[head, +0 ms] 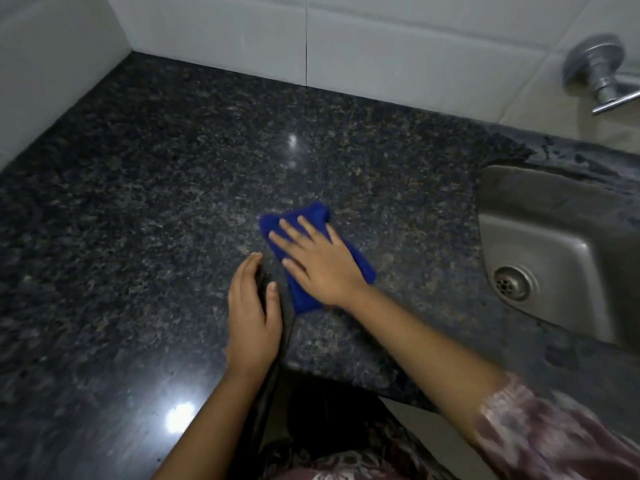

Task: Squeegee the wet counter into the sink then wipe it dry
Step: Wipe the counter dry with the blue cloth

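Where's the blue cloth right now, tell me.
Head view: the blue cloth lies on the counter under the right hand, left of the sink, with the left hand gripping the dark squeegee just to its left.

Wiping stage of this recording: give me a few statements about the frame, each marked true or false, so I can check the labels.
1. The right hand lies flat, fingers straight, on a blue cloth. True.
2. The cloth sits inside the sink. False: it is on the granite counter, left of the sink.
3. The left hand grips a dark tool near the counter's front edge. True.
4. Dishes fill the sink. False: only its drain shows in the basin.
5. A metal tap is fixed to the tiled wall. True.
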